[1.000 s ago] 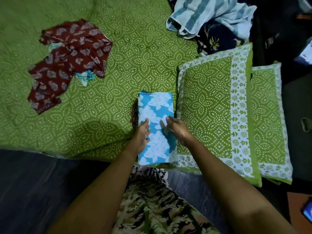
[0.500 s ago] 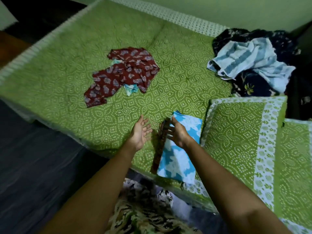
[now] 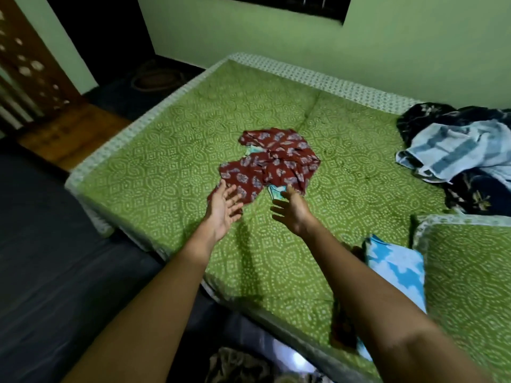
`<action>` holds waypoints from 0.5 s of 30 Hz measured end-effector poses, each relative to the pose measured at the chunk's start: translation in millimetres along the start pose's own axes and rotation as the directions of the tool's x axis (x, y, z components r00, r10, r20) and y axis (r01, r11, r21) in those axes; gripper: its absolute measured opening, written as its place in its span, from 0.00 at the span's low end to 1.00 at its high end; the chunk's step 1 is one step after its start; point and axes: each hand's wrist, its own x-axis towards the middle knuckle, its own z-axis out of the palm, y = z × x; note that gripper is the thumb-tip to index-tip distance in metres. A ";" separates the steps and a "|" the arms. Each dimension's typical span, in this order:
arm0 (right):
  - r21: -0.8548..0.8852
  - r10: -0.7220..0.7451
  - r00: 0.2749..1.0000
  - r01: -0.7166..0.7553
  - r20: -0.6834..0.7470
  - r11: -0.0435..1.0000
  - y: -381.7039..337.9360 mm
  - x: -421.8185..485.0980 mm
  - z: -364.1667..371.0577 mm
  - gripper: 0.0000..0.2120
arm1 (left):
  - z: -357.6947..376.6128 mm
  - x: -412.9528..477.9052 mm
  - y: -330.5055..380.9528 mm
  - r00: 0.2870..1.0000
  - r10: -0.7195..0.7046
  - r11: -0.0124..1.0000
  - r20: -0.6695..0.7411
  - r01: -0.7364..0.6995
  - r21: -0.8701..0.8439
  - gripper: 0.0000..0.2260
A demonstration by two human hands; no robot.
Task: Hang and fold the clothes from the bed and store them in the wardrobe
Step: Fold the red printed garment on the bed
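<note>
- we record the left hand [image 3: 222, 207] held out over the bed [image 3: 166, 167], fingers spread and straight, holding nothing, at the near-left edge of the maroon printed garment [image 3: 273, 161].
- the right hand [image 3: 290, 210] is also loose and empty, near the garment's near edge; we cannot tell whether it touches.
- the garment lies crumpled mid-bed.
- a folded blue-and-white cloth [image 3: 395, 269] lies near right, beside the green pillow [image 3: 470, 272].
- a heap of dark and striped clothes [image 3: 456, 150] sits far right.

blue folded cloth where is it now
The blue folded cloth lies at the lower right of the head view, on the bed near its front edge, just left of the green pillow.
</note>
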 end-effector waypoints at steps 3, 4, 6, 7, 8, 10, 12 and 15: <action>0.013 -0.003 1.000 0.003 0.012 1.000 -2.5 9.2 34.6 0.26 | -27.5 16.4 21.5 1.000 -0.001 1.000 0.016 0.000 0.012 0.26; 0.010 -0.001 1.000 0.001 0.010 1.000 -3.4 14.8 43.9 0.25 | -33.9 22.0 28.1 1.000 -0.001 1.000 0.024 0.001 0.013 0.25; 0.005 -0.003 1.000 0.003 -0.005 1.000 -6.2 27.0 56.2 0.25 | -40.1 35.9 38.3 0.999 0.000 1.000 0.044 -0.001 0.018 0.25; 0.007 0.003 1.000 -0.003 -0.018 1.000 -7.8 32.3 59.9 0.25 | -42.6 43.4 42.1 0.999 -0.005 1.000 0.053 0.005 0.018 0.25; -0.003 0.006 0.999 -0.006 -0.037 1.000 -8.5 40.1 61.7 0.25 | -45.0 51.3 44.9 0.998 -0.013 1.000 0.057 0.012 0.016 0.25; -0.017 0.013 0.998 -0.014 -0.065 1.000 -11.3 59.2 67.1 0.25 | -49.9 70.9 49.5 0.997 -0.030 0.999 0.064 0.029 0.016 0.25; -0.009 0.034 0.995 -0.035 -0.093 0.999 -13.8 84.3 72.1 0.25 | -54.9 95.4 54.3 0.997 -0.051 0.998 0.055 0.048 0.041 0.25; 0.018 0.051 0.995 -0.050 -0.090 0.999 -15.2 125.9 77.9 0.24 | -61.6 139.6 62.4 0.996 -0.076 0.994 0.041 0.072 0.082 0.24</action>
